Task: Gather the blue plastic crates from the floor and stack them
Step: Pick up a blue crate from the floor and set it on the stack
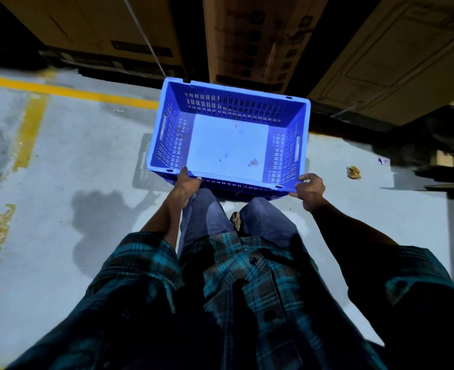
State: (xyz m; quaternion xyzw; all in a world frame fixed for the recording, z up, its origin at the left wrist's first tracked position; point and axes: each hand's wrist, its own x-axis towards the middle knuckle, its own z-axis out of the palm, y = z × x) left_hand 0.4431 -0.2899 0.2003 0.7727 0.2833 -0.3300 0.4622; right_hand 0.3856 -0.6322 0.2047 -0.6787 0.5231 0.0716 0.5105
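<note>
A person in a teal plaid shirt holds an empty blue slotted plastic crate (228,137) out in front of the knees, above a pale grey concrete floor (73,161) marked with yellow painted lines (68,90). Both hands grip the crate's near long rim: the left hand (187,186) is clenched over the near-left corner with the thumb on top, while the right hand (310,189) curls around the near-right corner from outside. The crate's long axis runs left to right across the body, its open mouth upward, its far long wall toward tall brown cardboard cartons (252,41) at the floor's far edge. Each hand is about equally near its own corner, so the load appears evenly shared. No second crate or stack is in view; setting it down likely requires turning toward one first.
</note>
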